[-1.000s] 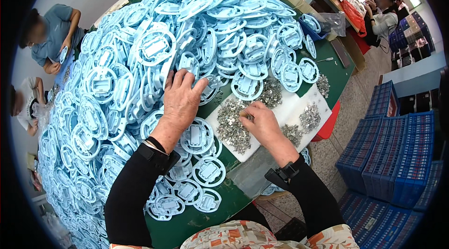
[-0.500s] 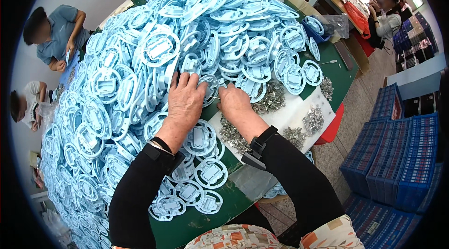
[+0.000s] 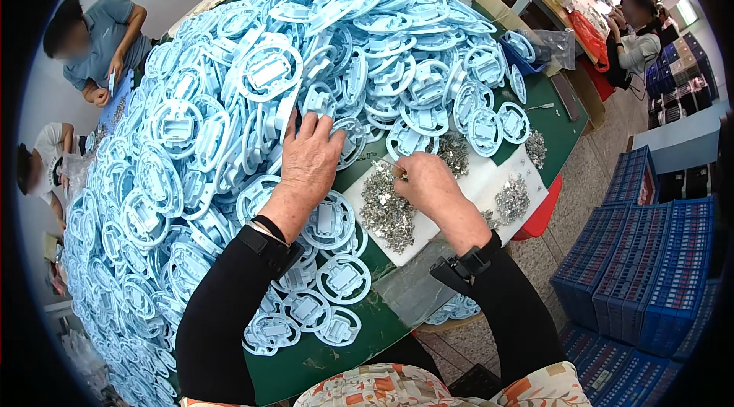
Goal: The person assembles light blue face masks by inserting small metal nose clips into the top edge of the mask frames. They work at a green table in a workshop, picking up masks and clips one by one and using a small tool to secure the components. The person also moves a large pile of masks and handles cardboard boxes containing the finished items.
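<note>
My left hand [image 3: 308, 166] is closed on a light blue round plastic part [image 3: 350, 141] at the edge of a tall heap of similar parts [image 3: 191, 147]. Its fingertips are partly hidden among the parts. To the right, my right hand [image 3: 432, 187] pinches a thin metal tool [image 3: 390, 165], whose exact kind is hard to make out. That hand is over a white pad [image 3: 419, 235], beside a pile of small silvery metal pieces [image 3: 388, 208]. A second pile of metal pieces [image 3: 454, 153] lies just beyond the right hand.
More metal pieces [image 3: 512, 200] lie on the pad's right side. A small screwdriver-like tool [image 3: 541, 106] and a blue bin [image 3: 523, 59] are on the green table [image 3: 562, 128]. Stacked blue crates [image 3: 654, 262] stand at right. Co-workers [image 3: 107, 43] sit around the table.
My right hand has moved right and nearer, away from the part at my left hand, to the metal pieces with the thin tool. My left hand stays at the heap.
</note>
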### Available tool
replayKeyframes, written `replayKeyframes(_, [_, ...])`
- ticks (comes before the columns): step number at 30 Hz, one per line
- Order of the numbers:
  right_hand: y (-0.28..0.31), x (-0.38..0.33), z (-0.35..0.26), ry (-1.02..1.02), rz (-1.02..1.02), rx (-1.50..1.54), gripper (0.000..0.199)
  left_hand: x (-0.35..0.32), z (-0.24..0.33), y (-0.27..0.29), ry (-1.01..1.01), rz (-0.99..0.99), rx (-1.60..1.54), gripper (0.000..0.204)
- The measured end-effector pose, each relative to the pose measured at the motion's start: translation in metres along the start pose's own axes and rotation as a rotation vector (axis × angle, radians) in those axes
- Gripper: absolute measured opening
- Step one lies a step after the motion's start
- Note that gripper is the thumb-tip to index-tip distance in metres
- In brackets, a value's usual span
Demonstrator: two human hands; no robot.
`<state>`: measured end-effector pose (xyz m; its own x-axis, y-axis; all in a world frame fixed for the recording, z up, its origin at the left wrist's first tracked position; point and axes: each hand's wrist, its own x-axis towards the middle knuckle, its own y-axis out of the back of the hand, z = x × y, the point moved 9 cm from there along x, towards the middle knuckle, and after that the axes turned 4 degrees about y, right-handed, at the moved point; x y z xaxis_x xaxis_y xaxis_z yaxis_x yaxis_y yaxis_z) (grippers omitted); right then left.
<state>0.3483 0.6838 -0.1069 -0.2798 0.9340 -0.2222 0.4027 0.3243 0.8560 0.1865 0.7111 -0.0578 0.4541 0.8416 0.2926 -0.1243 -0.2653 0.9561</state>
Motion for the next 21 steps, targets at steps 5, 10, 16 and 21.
replayKeyframes(5, [-0.004, 0.015, -0.008, 0.041, 0.181, 0.01, 0.013, 0.002, 0.0, 0.0, 0.006, -0.021, 0.0, 0.032])
replayKeyframes(10, [-0.046, 0.063, -0.017, 0.119, 0.164, -0.171, 0.012, 0.004, 0.001, -0.001, 0.02, -0.027, -0.018, 0.03])
replayKeyframes(16, [-0.054, 0.069, -0.02, 0.253, 0.124, -0.161, 0.01, 0.002, 0.001, -0.001, 0.005, 0.003, -0.019, 0.029])
replayKeyframes(21, [-0.019, 0.041, -0.028, 0.33, 0.082, -0.088, 0.007, 0.0, 0.0, -0.003, 0.006, -0.029, -0.002, 0.029])
